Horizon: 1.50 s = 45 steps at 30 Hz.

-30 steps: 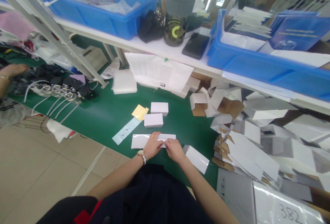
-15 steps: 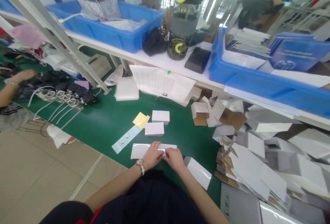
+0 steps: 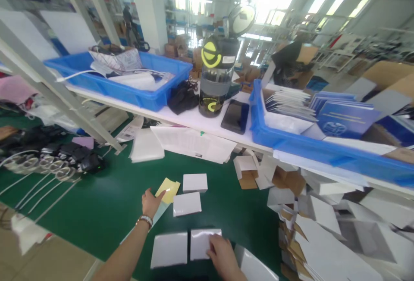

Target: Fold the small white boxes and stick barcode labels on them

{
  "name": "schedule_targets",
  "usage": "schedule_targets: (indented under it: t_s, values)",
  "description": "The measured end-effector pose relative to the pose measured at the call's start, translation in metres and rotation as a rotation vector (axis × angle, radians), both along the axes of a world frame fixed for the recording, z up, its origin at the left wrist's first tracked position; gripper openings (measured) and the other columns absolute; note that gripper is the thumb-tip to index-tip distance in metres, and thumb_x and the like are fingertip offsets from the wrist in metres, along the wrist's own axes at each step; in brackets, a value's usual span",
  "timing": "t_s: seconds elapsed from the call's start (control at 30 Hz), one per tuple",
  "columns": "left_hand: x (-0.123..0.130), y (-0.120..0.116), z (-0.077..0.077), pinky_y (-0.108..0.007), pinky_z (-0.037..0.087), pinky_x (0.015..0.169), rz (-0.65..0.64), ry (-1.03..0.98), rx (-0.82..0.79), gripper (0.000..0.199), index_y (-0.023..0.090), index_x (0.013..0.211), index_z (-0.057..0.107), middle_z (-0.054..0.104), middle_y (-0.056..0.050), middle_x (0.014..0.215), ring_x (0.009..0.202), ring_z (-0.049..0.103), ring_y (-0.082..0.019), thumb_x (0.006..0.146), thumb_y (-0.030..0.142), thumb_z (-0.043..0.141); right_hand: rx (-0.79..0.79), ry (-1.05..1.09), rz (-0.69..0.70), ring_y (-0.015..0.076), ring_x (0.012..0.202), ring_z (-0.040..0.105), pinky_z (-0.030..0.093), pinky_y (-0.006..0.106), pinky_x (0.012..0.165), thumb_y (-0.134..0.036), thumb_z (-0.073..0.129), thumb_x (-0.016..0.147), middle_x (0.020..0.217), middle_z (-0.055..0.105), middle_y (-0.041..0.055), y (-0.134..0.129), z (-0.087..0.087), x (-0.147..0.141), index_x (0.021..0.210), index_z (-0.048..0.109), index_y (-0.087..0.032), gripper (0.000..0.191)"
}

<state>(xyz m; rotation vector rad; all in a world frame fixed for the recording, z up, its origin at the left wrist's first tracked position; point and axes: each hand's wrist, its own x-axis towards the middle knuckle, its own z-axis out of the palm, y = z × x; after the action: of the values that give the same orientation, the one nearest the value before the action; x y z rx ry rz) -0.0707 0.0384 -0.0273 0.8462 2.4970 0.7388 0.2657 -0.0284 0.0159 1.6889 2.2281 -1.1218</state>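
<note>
My left hand (image 3: 150, 203) reaches forward over the green table (image 3: 106, 203), its fingertips at a yellow slip of paper (image 3: 168, 190); whether it grips the slip is unclear. My right hand (image 3: 221, 249) rests on the right one of two white boxes (image 3: 203, 243) lying side by side near the table's front edge; the left box (image 3: 169, 250) lies free. Beyond them lie two more small white boxes (image 3: 186, 204), (image 3: 195, 182). A pale blue strip is partly hidden under my left wrist.
A heap of flat and folded white cartons (image 3: 310, 212) fills the right. A shelf above carries blue bins (image 3: 129, 91), a large bottle (image 3: 215, 78), a dark phone (image 3: 235, 116) and blue booklets (image 3: 343, 117). Black devices with white cables (image 3: 54, 162) lie at left.
The view tilted up. My left hand left the white boxes and moved forward to the yellow slip. My right hand stays on the box. The long white piece now shows as two boxes.
</note>
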Motion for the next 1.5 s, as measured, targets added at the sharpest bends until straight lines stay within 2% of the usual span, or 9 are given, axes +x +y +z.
schedule_targets:
  t_s: [0.2,0.33,0.47,0.63,0.83,1.03,1.13,1.23,1.5]
  values:
    - [-0.014,0.019,0.002,-0.037,0.049,0.071,-0.036,-0.167,-0.014,0.011,0.016,0.074,0.066,0.069,-0.009,0.073,0.079,0.067,-0.032,0.068,0.026,0.065,0.005,-0.034,-0.033,0.0295,0.107,0.065,0.040,0.044,0.100,-0.018,0.068,0.076,0.104,0.074,0.0066,0.003,-0.006,-0.004,0.089,0.068,-0.023,0.014]
    - [-0.023,0.008,0.023,-0.032,0.043,0.062,0.056,-0.173,0.102,0.027,0.017,0.081,0.068,0.064,-0.005,0.067,0.071,0.061,-0.026,0.077,0.042,0.057,0.043,0.043,-0.048,0.0270,0.099,0.067,0.043,0.042,0.094,-0.007,0.055,0.078,0.099,0.073,0.0060,-0.002,-0.014,0.003,0.089,0.065,-0.022,0.021]
    - [-0.024,-0.020,0.065,-0.029,0.039,0.056,0.092,-0.225,0.250,0.046,0.016,0.089,0.069,0.061,-0.002,0.067,0.064,0.055,-0.021,0.074,0.058,0.058,0.085,0.327,-0.201,0.0217,0.073,0.064,0.047,0.032,0.071,-0.010,0.048,0.082,0.075,0.066,0.0034,0.003,-0.015,0.010,0.079,0.057,-0.021,0.015]
    - [0.025,-0.069,0.134,-0.025,0.043,0.058,-0.115,-0.479,0.347,0.046,0.017,0.078,0.069,0.066,-0.002,0.071,0.065,0.057,-0.018,0.070,0.062,0.068,0.346,0.658,-0.354,0.0228,0.083,0.063,0.050,0.036,0.077,-0.038,0.058,0.091,0.096,0.064,0.0071,0.021,0.057,-0.011,0.099,0.063,-0.021,0.020]
    - [0.100,-0.106,0.189,-0.023,0.036,0.053,-0.391,-0.522,0.339,0.045,0.017,0.068,0.065,0.055,0.001,0.061,0.058,0.048,-0.014,0.081,0.060,0.061,0.312,0.772,-0.334,0.0215,0.087,0.061,0.047,0.033,0.075,-0.033,0.065,0.083,0.099,0.064,0.0050,0.019,0.142,-0.034,0.100,0.066,-0.022,0.021]
    - [0.129,-0.123,0.210,-0.027,0.043,0.058,-0.452,-0.384,0.366,0.042,0.018,0.071,0.065,0.062,-0.002,0.068,0.064,0.055,-0.018,0.090,0.054,0.051,0.163,0.842,-0.276,0.0155,0.064,0.048,0.038,0.028,0.061,-0.033,0.065,0.079,0.066,0.054,-0.0021,-0.013,0.149,-0.021,0.070,0.063,-0.020,0.016]
    - [0.136,-0.131,0.225,-0.034,0.052,0.082,-0.542,-0.241,0.464,0.033,0.018,0.100,0.071,0.071,-0.008,0.099,0.090,0.064,-0.024,0.093,0.044,0.052,0.009,0.949,-0.247,0.0154,0.062,0.048,0.038,0.028,0.058,-0.042,0.063,0.085,0.065,0.058,-0.0006,-0.026,0.151,-0.011,0.078,0.070,-0.019,0.025]
    - [0.141,-0.136,0.240,-0.043,0.044,0.106,-0.810,-0.099,0.509,0.041,0.024,0.130,0.064,0.063,-0.011,0.131,0.120,0.057,-0.028,0.092,0.040,0.060,0.009,1.011,-0.213,0.0161,0.066,0.051,0.041,0.028,0.061,-0.044,0.065,0.088,0.072,0.062,0.0013,-0.035,0.160,0.000,0.081,0.072,-0.019,0.027]
    - [0.162,-0.139,0.263,-0.037,0.049,0.093,-1.126,-0.043,0.375,0.037,0.025,0.114,0.073,0.073,-0.008,0.109,0.102,0.064,-0.026,0.091,0.052,0.066,0.158,1.063,-0.242,0.0143,0.065,0.048,0.037,0.027,0.058,-0.039,0.068,0.087,0.069,0.055,-0.0013,-0.048,0.175,0.018,0.071,0.070,-0.020,0.025]
